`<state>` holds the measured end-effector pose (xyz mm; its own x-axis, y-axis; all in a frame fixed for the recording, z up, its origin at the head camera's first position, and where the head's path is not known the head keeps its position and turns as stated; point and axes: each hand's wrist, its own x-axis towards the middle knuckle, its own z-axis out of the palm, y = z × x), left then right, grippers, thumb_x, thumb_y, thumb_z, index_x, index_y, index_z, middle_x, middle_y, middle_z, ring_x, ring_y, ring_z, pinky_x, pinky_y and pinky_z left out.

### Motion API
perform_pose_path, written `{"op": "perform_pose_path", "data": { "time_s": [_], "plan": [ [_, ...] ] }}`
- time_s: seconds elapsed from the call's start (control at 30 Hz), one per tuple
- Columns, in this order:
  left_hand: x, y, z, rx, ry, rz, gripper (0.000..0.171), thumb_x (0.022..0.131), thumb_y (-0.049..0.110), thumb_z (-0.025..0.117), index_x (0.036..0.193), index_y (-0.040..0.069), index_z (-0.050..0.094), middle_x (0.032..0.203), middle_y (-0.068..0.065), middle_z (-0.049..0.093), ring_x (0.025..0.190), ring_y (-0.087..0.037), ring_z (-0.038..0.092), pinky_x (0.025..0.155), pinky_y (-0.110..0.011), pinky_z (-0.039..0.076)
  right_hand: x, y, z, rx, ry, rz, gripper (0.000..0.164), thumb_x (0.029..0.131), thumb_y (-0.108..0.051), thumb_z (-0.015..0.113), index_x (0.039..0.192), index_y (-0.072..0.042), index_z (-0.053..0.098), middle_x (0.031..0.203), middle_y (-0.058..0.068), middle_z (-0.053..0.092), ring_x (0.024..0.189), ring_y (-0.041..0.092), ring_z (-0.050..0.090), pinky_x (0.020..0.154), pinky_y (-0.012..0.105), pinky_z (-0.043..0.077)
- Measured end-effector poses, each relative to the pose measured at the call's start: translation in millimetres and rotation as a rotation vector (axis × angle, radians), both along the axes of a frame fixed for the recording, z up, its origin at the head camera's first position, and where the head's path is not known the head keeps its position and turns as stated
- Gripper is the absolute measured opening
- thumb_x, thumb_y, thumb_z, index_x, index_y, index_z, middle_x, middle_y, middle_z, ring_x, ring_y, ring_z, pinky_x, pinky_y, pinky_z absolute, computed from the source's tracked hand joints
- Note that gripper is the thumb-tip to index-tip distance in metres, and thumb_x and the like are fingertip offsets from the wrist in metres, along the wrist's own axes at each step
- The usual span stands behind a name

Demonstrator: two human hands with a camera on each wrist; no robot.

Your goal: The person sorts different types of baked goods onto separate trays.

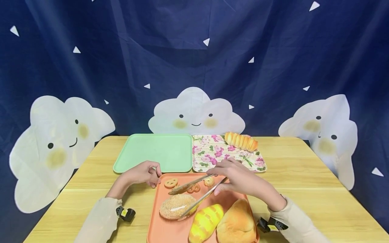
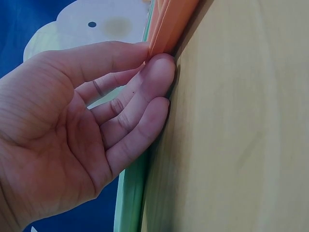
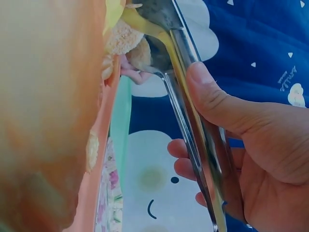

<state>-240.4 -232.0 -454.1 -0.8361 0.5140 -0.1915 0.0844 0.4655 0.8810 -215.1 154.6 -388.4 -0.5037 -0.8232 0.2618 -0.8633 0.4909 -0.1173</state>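
From where I stand, the person's right hand (image 1: 238, 177) has its thumb and fingers curled round a pair of metal tongs (image 1: 209, 192), whose 2 arms are spread apart. The crumb-coated bun (image 1: 173, 206) lies on the orange tray (image 1: 162, 233) between the tong ends, 1 at its far side and 1 at its near side; whether both touch it, I can't tell. The left hand (image 1: 143, 174) pinches the orange tray's rim at the far left corner. Nearer the person on that tray sit a yellow bread roll (image 1: 206, 221) and a big brown bun (image 1: 237, 227), side by side, with 3 cookies (image 1: 171, 183) along the far edge, partly behind the tongs. Beyond, on the wooden counter (image 1: 288, 162), a bare green tray (image 1: 158, 153) stands beside a floral tray (image 1: 205, 145), where a ridged roll (image 1: 241, 141) rests at the far right corner. A navy curtain (image 1: 182, 50) with 3 smiling clouds hangs behind
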Motion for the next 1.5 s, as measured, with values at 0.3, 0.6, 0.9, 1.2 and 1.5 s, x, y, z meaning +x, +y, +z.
{"op": "perform_pose_path", "data": {
  "time_s": [0.3, 0.6, 0.9, 1.2, 1.5],
  "plan": [
    [-0.3, -0.4, 3.2, 0.001, 0.012, -0.002, 0.013, 0.082, -0.006, 0.059, 0.095, -0.007, 0.059, 0.076, -0.011, 0.071, 0.066, -0.021, 0.068, 0.061, -0.032, 0.054, 0.7, -3.1, 0.5, 0.009, 0.041, -0.017, 0.047, 0.080, -0.031, 0.084, 0.122, -0.015, 0.072, 0.111, -0.001, 0.073, 0.102, 0.019, 0.063, 0.092, 0.044, 0.050],
    [-0.8, -1.3, 5.1, 0.011, 0.017, -0.006, 0.013, 0.081, -0.008, 0.057, 0.094, -0.007, 0.059, 0.077, -0.012, 0.071, 0.066, -0.021, 0.068, 0.061, -0.032, 0.054, -1.1, -6.0, 1.4, -0.082, 0.111, 0.061, 0.046, 0.078, -0.039, 0.080, 0.117, -0.015, 0.075, 0.102, -0.004, 0.074, 0.095, 0.015, 0.063, 0.093, 0.042, 0.048],
    [-0.8, -2.5, 7.0, 0.019, 0.018, -0.004, 0.014, 0.080, -0.010, 0.055, 0.093, -0.006, 0.059, 0.068, -0.008, 0.065, 0.065, -0.022, 0.067, 0.061, -0.033, 0.054, -8.3, 1.5, 10.0, -0.276, 0.207, 0.049, 0.059, 0.094, -0.059, 0.051, 0.120, -0.011, 0.074, 0.106, -0.001, 0.075, 0.100, 0.019, 0.065, 0.098, 0.051, 0.045],
    [1.4, -2.5, 8.2, 0.006, 0.006, 0.006, 0.011, 0.082, -0.007, 0.062, 0.092, -0.006, 0.058, 0.072, -0.008, 0.068, 0.065, -0.021, 0.068, 0.060, -0.031, 0.053, -25.4, 18.4, 16.4, -0.595, 0.343, -0.148, 0.061, 0.091, -0.058, 0.056, 0.118, -0.007, 0.074, 0.104, 0.009, 0.076, 0.095, 0.025, 0.065, 0.095, 0.048, 0.036],
    [4.4, 0.2, -0.2, 0.014, -0.004, 0.014, 0.011, 0.082, -0.005, 0.064, 0.092, -0.005, 0.060, 0.076, -0.012, 0.072, 0.064, -0.020, 0.069, 0.062, -0.033, 0.056, -45.5, 42.2, 10.2, -0.669, 0.391, -0.341, 0.055, 0.086, -0.046, 0.068, 0.120, -0.004, 0.073, 0.097, 0.016, 0.074, 0.089, 0.033, 0.062, 0.089, 0.053, 0.032]
  ]
}}
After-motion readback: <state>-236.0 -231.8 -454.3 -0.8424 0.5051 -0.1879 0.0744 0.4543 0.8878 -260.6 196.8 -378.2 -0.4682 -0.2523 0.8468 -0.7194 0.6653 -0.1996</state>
